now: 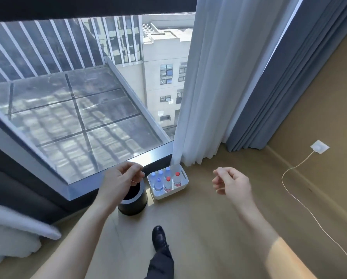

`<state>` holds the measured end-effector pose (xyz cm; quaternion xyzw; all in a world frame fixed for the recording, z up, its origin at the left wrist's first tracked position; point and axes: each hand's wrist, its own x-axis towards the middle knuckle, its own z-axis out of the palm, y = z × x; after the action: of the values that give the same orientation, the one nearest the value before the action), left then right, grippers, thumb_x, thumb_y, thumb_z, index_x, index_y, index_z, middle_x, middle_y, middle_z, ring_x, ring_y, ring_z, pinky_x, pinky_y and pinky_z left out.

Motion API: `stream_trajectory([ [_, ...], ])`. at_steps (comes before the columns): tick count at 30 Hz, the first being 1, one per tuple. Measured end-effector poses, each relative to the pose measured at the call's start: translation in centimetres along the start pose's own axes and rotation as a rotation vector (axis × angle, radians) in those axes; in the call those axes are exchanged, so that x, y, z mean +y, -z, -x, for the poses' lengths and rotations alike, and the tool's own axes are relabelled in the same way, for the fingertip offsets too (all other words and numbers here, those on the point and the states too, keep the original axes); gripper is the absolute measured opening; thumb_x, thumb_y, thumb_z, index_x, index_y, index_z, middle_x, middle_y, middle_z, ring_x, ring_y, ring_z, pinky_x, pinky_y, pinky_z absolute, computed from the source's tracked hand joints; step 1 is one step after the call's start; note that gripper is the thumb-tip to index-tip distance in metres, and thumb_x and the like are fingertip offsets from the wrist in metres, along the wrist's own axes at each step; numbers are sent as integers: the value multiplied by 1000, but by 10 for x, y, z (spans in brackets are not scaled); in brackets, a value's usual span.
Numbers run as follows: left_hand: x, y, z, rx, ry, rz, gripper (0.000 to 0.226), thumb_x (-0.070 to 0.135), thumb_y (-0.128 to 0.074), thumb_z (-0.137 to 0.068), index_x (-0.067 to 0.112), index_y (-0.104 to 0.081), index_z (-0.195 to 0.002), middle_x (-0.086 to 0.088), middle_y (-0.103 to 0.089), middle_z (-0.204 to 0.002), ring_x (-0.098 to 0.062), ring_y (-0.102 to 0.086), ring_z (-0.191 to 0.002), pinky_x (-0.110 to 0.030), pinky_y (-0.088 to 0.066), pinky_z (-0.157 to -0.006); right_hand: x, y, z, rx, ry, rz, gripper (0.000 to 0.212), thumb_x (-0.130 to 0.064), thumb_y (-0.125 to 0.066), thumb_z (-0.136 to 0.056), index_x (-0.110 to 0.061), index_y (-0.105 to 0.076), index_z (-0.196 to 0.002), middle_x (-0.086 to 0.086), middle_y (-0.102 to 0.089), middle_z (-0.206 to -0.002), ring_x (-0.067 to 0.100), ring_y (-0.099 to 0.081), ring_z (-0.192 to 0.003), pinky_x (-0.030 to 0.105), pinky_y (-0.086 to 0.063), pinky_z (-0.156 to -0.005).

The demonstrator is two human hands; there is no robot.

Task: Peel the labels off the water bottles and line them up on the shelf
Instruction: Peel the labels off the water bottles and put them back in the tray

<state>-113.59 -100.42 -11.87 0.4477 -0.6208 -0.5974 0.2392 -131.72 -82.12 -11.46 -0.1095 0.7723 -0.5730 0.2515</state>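
Note:
Several water bottles stand upright in a white bin [183, 187] on the floor by the window. Two have red caps and red labels [168, 185], the others blue caps [159, 183]. My left hand [121, 182] hovers over a black cylindrical waste bin [133, 206], fingers curled loosely and holding nothing. My right hand [232, 183] floats to the right of the white bin, fingers half curled, also holding nothing. The grey window ledge [148, 158] runs just behind the bins.
A white sheer curtain [209, 97] and a grey-blue drape [289, 87] hang at the right. A white cable [301, 204] runs across the wooden floor from a wall socket [319, 147]. My black shoe [159, 237] is below. White bedding [13, 238] lies at left.

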Motion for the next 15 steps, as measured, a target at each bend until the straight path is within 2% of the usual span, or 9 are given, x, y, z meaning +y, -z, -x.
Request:
stream_trajectory([
  [4, 10, -33, -88, -16, 32, 55, 17, 15, -58, -90, 8, -70, -80, 2, -69, -62, -8, -60, -58, -27, -50, -69, -25, -19, -83, -6, -1, 46, 22, -14, -53, -93, -9, -65, -75, 5, -61, -64, 17, -55, -58, 28, -48, -58],
  [7, 27, -46, -142, -28, 39, 35, 17, 15, -58, -90, 9, -70, -80, -1, -70, -67, -13, -60, -61, -21, -50, -63, -46, -39, -135, -25, -13, 63, 22, -13, -52, -94, -9, -65, -76, 6, -60, -65, 16, -54, -57, 22, -47, -54],
  [12, 44, -59, -212, -39, 66, 0, 17, 15, -57, -91, 10, -69, -80, -6, -69, -71, -15, -58, -62, -13, -49, -54, -61, -64, -204, -58, -72, 80, 25, -11, -52, -94, -11, -63, -72, 6, -59, -63, 16, -53, -56, 21, -45, -51],
  [15, 42, -65, -238, -22, 101, -13, 17, 14, -56, -91, 8, -69, -80, -6, -68, -70, -15, -58, -62, -10, -48, -52, -59, -73, -235, -93, -115, 116, 24, -11, -51, -94, -11, -64, -73, 6, -59, -64, 16, -53, -57, 24, -46, -55],
])
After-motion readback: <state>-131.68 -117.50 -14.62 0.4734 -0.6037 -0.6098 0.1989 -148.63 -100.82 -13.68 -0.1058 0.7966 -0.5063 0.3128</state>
